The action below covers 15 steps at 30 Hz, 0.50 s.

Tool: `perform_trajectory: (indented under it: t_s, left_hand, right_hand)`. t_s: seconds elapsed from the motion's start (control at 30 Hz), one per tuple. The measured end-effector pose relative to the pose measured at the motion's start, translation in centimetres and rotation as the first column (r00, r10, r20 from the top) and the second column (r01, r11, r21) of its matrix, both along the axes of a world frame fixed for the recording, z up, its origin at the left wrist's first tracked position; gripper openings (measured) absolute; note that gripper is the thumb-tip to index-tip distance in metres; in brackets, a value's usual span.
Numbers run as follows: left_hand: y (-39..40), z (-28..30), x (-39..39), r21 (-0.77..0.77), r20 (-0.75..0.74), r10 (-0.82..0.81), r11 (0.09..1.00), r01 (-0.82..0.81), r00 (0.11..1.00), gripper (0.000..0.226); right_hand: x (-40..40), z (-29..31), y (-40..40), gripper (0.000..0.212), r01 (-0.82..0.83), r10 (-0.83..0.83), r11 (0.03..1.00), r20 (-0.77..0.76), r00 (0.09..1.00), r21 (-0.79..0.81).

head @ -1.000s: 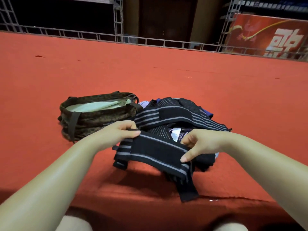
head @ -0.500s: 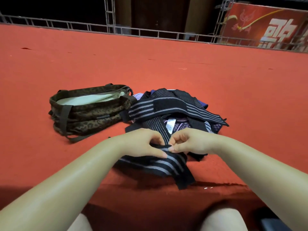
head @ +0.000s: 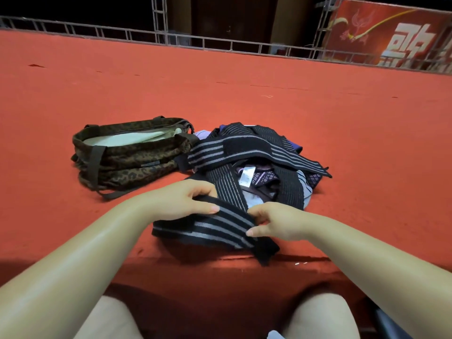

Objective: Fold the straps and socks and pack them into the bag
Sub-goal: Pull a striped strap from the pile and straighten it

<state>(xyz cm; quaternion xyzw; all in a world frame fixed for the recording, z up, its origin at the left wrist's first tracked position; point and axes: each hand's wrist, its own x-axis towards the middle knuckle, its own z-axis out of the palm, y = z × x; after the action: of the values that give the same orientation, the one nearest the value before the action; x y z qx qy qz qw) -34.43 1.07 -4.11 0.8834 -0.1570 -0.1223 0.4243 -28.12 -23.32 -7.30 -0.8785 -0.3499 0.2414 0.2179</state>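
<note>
Low in the frame's centre, the left hand and right hand each pinch an end of a striped strap. It looks soft, light and stretchy; best held by its ends. The bag gapes left of centre.

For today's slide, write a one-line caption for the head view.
Both hands, left and right, fold a striped black strap beside a leopard-print bag on red carpet.
</note>
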Motion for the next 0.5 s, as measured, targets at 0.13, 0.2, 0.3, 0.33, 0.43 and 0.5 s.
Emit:
perform_trajectory:
  t_s: [0.13,0.2,0.3,0.33,0.43,0.5]
  left_hand:
    - [1.9,0.5,-0.5,-0.013,0.011,0.084,0.996,-0.084,0.996,0.019]
    - [3.0,0.6,-0.5,0.04,-0.017,0.098,0.994,-0.097,0.995,0.02]
    - [4.4,0.1,-0.6,0.159,-0.071,0.143,0.979,-0.13,0.987,0.023]
    - [4.7,-0.1,-0.5,0.19,-0.069,0.171,0.969,-0.155,0.983,0.023]
    - [4.7,-0.3,-0.4,0.379,-0.015,0.223,0.904,-0.201,0.975,0.01]
    - [3.3,0.0,-0.6,0.493,0.044,0.202,0.848,-0.197,0.978,0.026]
  right_hand:
    - [-0.5,0.0,-0.5,0.018,-0.002,0.013,0.994,0.094,0.995,-0.107]
    - [-0.7,-0.2,-0.9,0.006,0.002,0.006,0.994,0.074,0.997,-0.107]
    - [-0.8,0.0,-1.1,0.01,0.022,-0.021,0.999,0.026,0.999,-0.043]
    - [-0.8,0.2,-1.0,0.01,0.026,-0.026,1.0,0.003,1.0,-0.008]
    - [-0.7,0.7,-0.9,0.024,0.036,-0.034,0.998,-0.049,0.998,0.057]
    - [-0.8,1.2,-0.9,0.026,0.05,-0.046,0.994,-0.046,0.998,0.092]
